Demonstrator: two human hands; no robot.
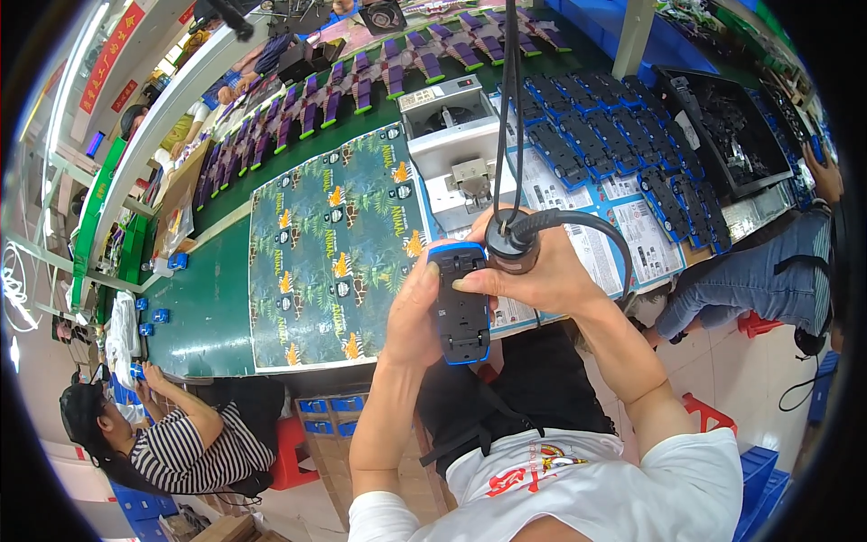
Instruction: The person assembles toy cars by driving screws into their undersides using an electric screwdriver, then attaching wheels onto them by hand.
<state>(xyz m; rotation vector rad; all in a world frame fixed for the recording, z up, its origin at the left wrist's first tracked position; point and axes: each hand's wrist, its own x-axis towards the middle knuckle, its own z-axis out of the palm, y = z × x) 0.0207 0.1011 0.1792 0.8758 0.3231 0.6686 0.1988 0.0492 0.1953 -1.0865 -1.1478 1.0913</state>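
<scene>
A toy car body [463, 312], blue at the edges with its black underside up, lies upright in my left hand [408, 312]. The left fingers wrap behind it and the thumb presses its side. My right hand [562, 275] is closed around a black corded electric screwdriver [511, 242], seen from its top end. The right thumb reaches across onto the car's underside. The hand hides the screwdriver's lower body, and its tip cannot be made out. Both hands are above the bench's near edge.
A printed sheet [339, 244] covers the bench at left. Beyond my hands stands a white machine [465, 181]. Rows of blue-and-black car bodies [605, 135] lie at right; purple toy parts [361, 81] line the green conveyor [312, 135]. Black cords [508, 99] hang overhead. Co-workers [194, 429] sit either side.
</scene>
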